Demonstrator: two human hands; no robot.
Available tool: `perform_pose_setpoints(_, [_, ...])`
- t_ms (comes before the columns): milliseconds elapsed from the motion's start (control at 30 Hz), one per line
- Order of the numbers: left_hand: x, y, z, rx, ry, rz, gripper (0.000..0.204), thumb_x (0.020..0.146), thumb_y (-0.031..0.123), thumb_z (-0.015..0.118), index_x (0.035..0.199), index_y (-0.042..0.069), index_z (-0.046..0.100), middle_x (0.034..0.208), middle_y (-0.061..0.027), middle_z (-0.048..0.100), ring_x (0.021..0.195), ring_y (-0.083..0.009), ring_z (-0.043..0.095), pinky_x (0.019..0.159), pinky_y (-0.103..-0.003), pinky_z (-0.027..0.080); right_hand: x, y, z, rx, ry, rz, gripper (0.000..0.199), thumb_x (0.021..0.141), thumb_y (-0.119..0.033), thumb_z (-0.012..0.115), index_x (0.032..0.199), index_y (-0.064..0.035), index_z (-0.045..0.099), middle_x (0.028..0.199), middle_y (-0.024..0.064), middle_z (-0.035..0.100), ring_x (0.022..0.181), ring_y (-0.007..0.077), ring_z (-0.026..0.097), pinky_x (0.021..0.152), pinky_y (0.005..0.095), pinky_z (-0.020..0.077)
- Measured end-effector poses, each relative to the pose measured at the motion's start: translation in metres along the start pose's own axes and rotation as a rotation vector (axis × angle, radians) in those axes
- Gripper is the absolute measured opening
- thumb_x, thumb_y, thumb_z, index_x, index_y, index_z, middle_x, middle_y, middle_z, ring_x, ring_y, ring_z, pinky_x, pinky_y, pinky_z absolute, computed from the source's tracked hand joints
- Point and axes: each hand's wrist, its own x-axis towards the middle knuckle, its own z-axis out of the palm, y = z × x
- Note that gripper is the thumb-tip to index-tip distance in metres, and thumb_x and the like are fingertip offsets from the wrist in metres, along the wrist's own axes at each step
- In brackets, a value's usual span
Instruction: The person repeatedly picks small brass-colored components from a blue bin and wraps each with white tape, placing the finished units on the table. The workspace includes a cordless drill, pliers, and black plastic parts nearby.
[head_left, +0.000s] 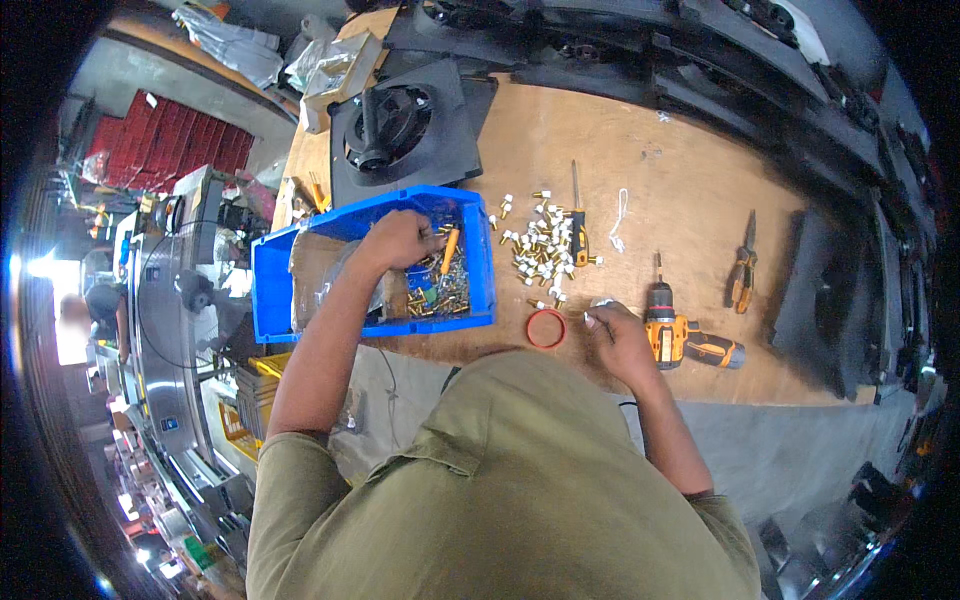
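bare wood right of screwdriver (578,225), drill (690,335) near

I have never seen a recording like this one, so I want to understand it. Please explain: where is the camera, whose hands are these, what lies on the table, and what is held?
The camera sits on a person's head and looks down, so the wide lens bends the edges. There is no machine: both arms belong to that person. The left hand reaches into a blue bin of small brass parts. The right hand pinches a small white part at the table's near edge. On the wooden table lie a heap of white and brass fittings, a screwdriver, a red ring, an orange drill, pliers and a black fan housing.
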Motion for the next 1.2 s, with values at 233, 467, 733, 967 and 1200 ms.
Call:
perform_pose_setpoints(233, [0.016, -0.042, 0.068, 0.346, -0.023, -0.111, 0.029, 0.081, 0.021, 0.064, 0.104, 0.005, 0.069, 0.105, -0.0203, 0.069, 0.099, -0.0353, 0.067, 0.084, -0.046, 0.055, 0.036, -0.008, -0.012, 0.003, -0.058, -0.06, 0.019, 0.09, -0.011, 0.062, 0.102, 0.0033, 0.066, 0.1, 0.0202, 0.064, 0.095, 0.0363, 0.063, 0.084, 0.0384, 0.0486])
perform_pose_setpoints(467, [0.021, -0.033, 0.068, 0.431, -0.092, -0.035, 0.022, 0.081, 0.012, 0.062, 0.099, 0.005, 0.072, 0.105, -0.0184, 0.07, 0.1, -0.0302, 0.068, 0.082, -0.044, 0.056, 0.04, -0.009, -0.009, -0.003, -0.065, -0.046, 0.019, 0.09, -0.011, 0.061, 0.101, 0.0036, 0.066, 0.097, 0.0188, 0.063, 0.093, 0.0359, 0.062, 0.083, 0.0393, 0.0481])
perform_pose_setpoints(733, [0.019, -0.038, 0.061, 0.336, 0.01, -0.107, 0.026, 0.073, 0.021, 0.069, 0.092, 0.002, 0.07, 0.099, -0.0199, 0.07, 0.095, -0.0355, 0.068, 0.082, -0.046, 0.055, 0.029, 0.001, -0.013, -0.003, -0.045, -0.071, 0.021, 0.091, -0.015, 0.061, 0.103, 0.0014, 0.066, 0.098, 0.0207, 0.062, 0.093, 0.0379, 0.061, 0.084, 0.0413, 0.0482])
perform_pose_setpoints(967, [-0.047, 0.032, 0.013, -1.219, 0.128, 0.048, 0.02, 0.083, 0.01, 0.069, 0.097, 0.002, 0.058, 0.083, -0.0064, 0.065, 0.073, -0.0154, 0.065, 0.065, -0.03, 0.054, 0.033, -0.045, -0.023, 0.103, 0.129, -0.212, 0.02, 0.09, -0.013, 0.064, 0.105, -0.0003, 0.067, 0.097, 0.0166, 0.056, 0.092, 0.0325, 0.06, 0.08, 0.0384, 0.0479])
perform_pose_setpoints(1200, [-0.105, 0.112, 0.028, -1.681, 0.004, 0.334, 0.016, 0.087, 0.008, 0.071, 0.094, 0.005, 0.056, 0.085, -0.0038, 0.064, 0.073, -0.0124, 0.063, 0.066, -0.027, 0.053, 0.037, -0.118, -0.024, 0.352, 0.125, -0.635, 0.019, 0.09, -0.014, 0.064, 0.105, -0.0028, 0.067, 0.097, 0.0162, 0.052, 0.089, 0.0311, 0.057, 0.078, 0.0377, 0.0468])
